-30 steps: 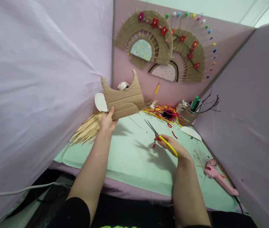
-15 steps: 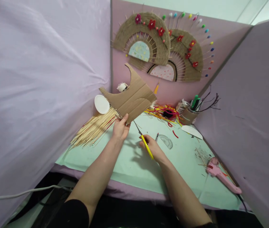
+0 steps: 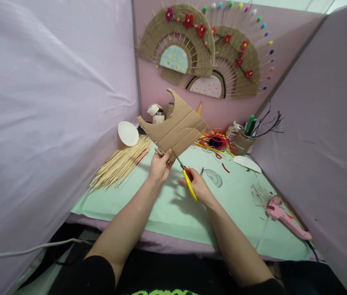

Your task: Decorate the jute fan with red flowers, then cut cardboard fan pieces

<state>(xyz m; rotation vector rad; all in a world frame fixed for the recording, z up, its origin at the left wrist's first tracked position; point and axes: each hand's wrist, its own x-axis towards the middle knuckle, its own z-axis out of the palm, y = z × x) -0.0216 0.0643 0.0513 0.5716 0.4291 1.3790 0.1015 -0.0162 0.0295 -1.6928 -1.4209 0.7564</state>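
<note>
My left hand (image 3: 160, 166) pinches the lower edge of a brown cardboard piece (image 3: 176, 129), which is held tilted above the table and has a curved cut-out on its upper left side. In my right hand (image 3: 199, 186) is a pair of scissors (image 3: 188, 182) with yellow and red handles. The scissor blades reach the cardboard's lower edge, just right of my left thumb. A curved line shows on the cardboard near its right corner. On the table past my right hand lie a clear protractor (image 3: 213, 178) and a pen (image 3: 202, 171).
Thin wooden sticks (image 3: 120, 164) lie at left beside a white oval piece (image 3: 128, 133). Coloured pipe cleaners (image 3: 216, 141) and a holder with pens and twigs (image 3: 243, 143) stand at the back. A pink glue gun (image 3: 287, 219) lies at right. Two decorated fans (image 3: 188, 45) hang behind.
The cardboard and my left hand have shifted slightly right. The scissor blades now overlap the cardboard's edge. The camera view has tilted down a little.
</note>
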